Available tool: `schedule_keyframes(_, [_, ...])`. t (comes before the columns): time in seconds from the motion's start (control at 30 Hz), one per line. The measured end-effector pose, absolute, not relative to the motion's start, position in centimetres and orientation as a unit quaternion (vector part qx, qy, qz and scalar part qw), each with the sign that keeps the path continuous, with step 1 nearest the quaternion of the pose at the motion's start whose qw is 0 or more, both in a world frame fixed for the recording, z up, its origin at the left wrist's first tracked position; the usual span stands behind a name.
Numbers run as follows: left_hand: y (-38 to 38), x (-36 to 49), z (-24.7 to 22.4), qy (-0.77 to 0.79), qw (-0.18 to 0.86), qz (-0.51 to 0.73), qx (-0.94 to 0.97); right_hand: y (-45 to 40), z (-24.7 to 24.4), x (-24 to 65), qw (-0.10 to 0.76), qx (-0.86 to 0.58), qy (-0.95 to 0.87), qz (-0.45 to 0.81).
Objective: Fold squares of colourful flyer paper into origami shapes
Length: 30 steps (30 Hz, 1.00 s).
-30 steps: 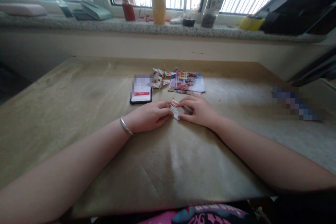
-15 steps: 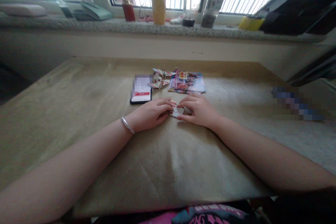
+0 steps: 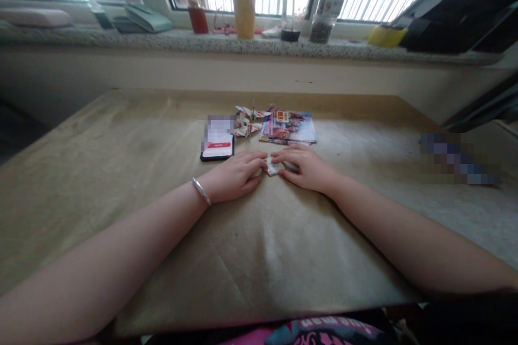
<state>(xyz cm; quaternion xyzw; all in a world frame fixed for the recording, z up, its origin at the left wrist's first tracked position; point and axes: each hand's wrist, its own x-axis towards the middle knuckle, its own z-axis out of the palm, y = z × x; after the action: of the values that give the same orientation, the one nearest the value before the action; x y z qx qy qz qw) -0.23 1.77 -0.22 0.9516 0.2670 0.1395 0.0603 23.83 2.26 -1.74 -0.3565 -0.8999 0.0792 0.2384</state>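
Observation:
A small piece of folded printed paper point(image 3: 273, 167) lies on the table between my hands. My left hand point(image 3: 240, 175), below a silver bangle point(image 3: 201, 191), presses the paper's left edge with its fingertips. From the other side, my right hand point(image 3: 307, 168) has its thumb and fingers closed on the paper, covering part of it. Just beyond the hands are several folded paper cranes point(image 3: 247, 128), a stack of printed leaflets point(image 3: 297, 128) and a phone point(image 3: 218, 148) lying face up.
The table point(image 3: 162, 248) has a tan cover. A blurred-out flat object point(image 3: 459, 160) lies at the right. Along the granite windowsill point(image 3: 226, 46) stand a red container point(image 3: 198, 19), a tall yellow cylinder point(image 3: 244, 0), clear cups point(image 3: 324, 16) and a black bag point(image 3: 457, 11).
The paper now shows a smaller, whiter face where red and yellow print showed before. My hands have shifted slightly, with the fingertips closer together on it.

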Motion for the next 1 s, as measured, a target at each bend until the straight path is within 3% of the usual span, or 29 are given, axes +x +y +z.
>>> schedule_keyframes(0.33, [1.4, 0.0, 0.1, 0.273, -0.055, 0.047, 0.959, 1.8, -1.2, 23.6, 0.173, -0.362, -0.916, -0.018])
schedule_keyframes(1.0, [0.4, 0.9, 1.1, 0.328, -0.078, 0.077, 0.938, 1.8, -1.4, 23.9, 0.223, -0.363, -0.904, -0.020])
